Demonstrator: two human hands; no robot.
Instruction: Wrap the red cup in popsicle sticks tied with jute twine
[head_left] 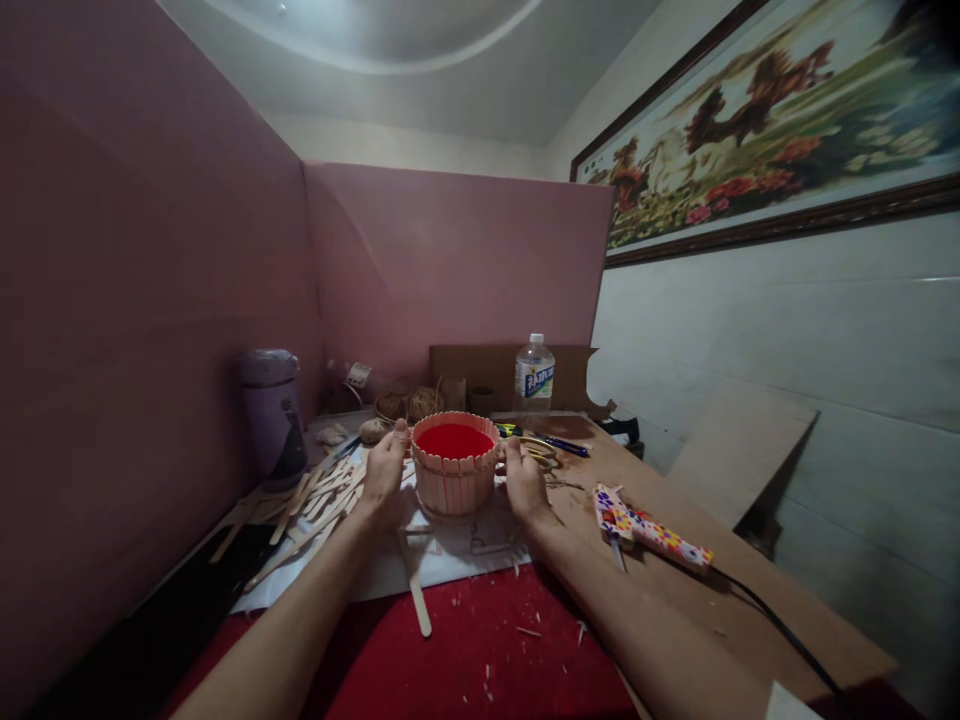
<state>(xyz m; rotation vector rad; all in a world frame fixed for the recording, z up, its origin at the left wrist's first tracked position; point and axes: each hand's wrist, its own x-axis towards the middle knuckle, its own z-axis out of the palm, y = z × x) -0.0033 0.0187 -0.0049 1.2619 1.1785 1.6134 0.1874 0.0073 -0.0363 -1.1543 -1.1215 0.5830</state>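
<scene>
A small round basket (454, 478) clad in upright wooden craft sticks, with a red inside, stands on white paper (465, 555) in the middle of the table. My left hand (385, 476) grips its left side, thumb at the rim. My right hand (523, 482) holds its right side, fingers curled against the sticks. A loose pile of craft sticks (315, 500) lies just left of my left hand, and one stick (416, 590) lies on the paper near me.
A flower-patterned glue gun (649, 528) with a black cord lies right on brown cardboard (675, 590). Behind the basket are scissors (540, 450), a pen (564, 445), a water bottle (534, 375), twine (409, 403) and a purple jar (274, 410). Pink panels enclose the left and back.
</scene>
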